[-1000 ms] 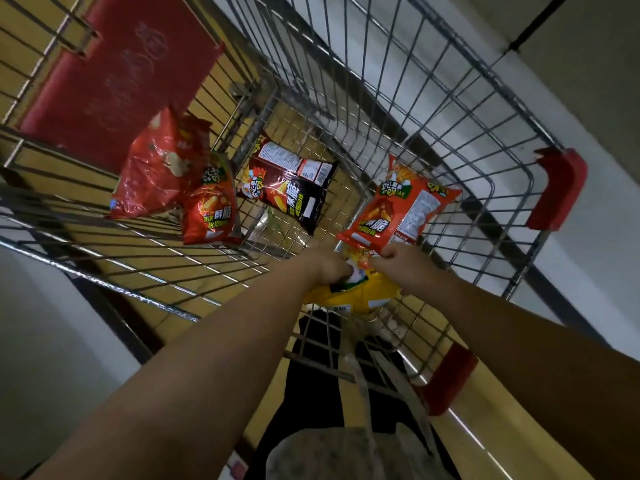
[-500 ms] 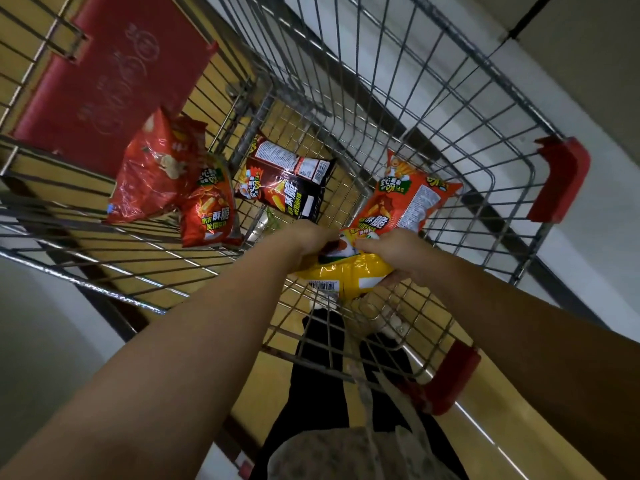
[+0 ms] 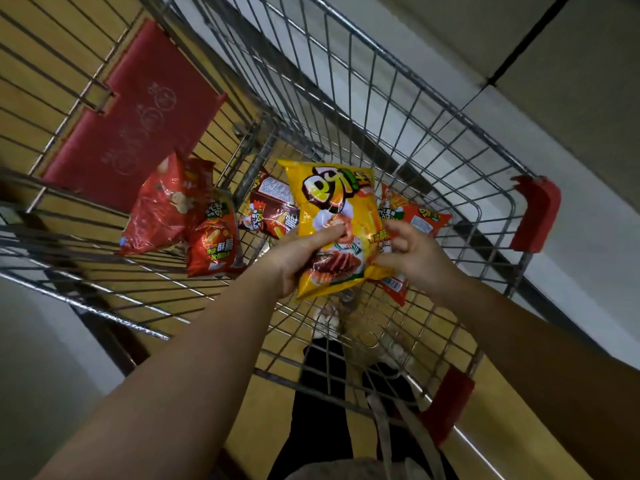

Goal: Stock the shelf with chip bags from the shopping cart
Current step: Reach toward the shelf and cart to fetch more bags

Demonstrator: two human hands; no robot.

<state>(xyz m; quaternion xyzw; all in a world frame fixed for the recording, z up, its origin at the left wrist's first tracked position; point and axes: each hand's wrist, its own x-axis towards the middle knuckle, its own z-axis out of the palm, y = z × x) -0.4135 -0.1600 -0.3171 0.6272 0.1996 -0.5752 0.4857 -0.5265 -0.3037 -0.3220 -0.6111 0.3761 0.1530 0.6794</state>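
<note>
Two hands on one yellow chip bag (image 3: pixel 332 223) above the cart (image 3: pixel 433 140) — left hand (image 3: pixel 298 252) grip firm, right hand (image 3: pixel 415 252) pinching (lower edge)

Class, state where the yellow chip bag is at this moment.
In the head view the yellow chip bag is near centre, held up above the cart's wire floor by the left hand, with the right hand at its right edge.
</note>
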